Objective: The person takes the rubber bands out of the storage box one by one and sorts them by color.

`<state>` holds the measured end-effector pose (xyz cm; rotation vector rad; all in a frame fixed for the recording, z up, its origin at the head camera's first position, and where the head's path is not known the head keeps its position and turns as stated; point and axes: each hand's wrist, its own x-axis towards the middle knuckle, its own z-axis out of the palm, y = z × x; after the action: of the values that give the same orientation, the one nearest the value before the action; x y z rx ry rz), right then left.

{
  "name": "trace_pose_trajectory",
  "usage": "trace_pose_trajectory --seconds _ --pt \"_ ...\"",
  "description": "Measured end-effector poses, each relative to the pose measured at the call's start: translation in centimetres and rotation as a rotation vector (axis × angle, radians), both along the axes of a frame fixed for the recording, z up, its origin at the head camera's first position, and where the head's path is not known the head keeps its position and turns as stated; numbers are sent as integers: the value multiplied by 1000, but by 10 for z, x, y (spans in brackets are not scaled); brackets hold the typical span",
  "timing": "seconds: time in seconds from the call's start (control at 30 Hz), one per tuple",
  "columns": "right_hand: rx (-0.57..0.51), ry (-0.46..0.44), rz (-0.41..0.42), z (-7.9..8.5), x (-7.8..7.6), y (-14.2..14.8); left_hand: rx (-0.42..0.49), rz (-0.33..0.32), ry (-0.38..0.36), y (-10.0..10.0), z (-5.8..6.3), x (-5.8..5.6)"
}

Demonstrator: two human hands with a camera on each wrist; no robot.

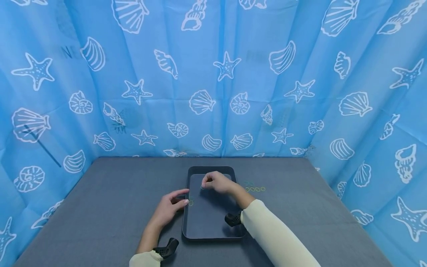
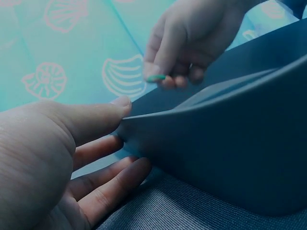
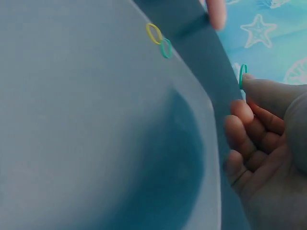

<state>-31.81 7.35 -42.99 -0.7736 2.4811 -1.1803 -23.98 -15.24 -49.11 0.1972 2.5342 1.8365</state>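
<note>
A dark grey rectangular tray (image 1: 213, 238) lies on the table. My left hand (image 1: 170, 207) rests at its left rim, thumb and fingers fairly straight and touching the edge and outer wall. Over the far part of the tray, my right hand (image 1: 216, 182) pinches a small green rubber band (image 3: 243, 76) between thumb and forefinger. The left wrist view also shows this band edge-on at the fingertips. Inside the tray, by the left wall, a yellow rubber band (image 3: 154, 33) lies against another green rubber band (image 3: 166, 48).
Right of the tray, several yellow rubber bands (image 1: 255, 189) lie in a row, with green ones (image 1: 248, 183) just behind them. A grey cloth (image 1: 126, 200) covers the table. Blue shell-patterned curtains (image 1: 220, 74) hang behind and at both sides.
</note>
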Motion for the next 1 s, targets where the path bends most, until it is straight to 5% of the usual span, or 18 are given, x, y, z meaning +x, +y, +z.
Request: trace_pose_trajectory --seconds 0.37,1.0 --pt "-13 58 -70 20 -2 25 15 5 -1 -1 -1 1" --pt "-74 143 -309 22 -10 78 14 -4 8 0 -1 0"
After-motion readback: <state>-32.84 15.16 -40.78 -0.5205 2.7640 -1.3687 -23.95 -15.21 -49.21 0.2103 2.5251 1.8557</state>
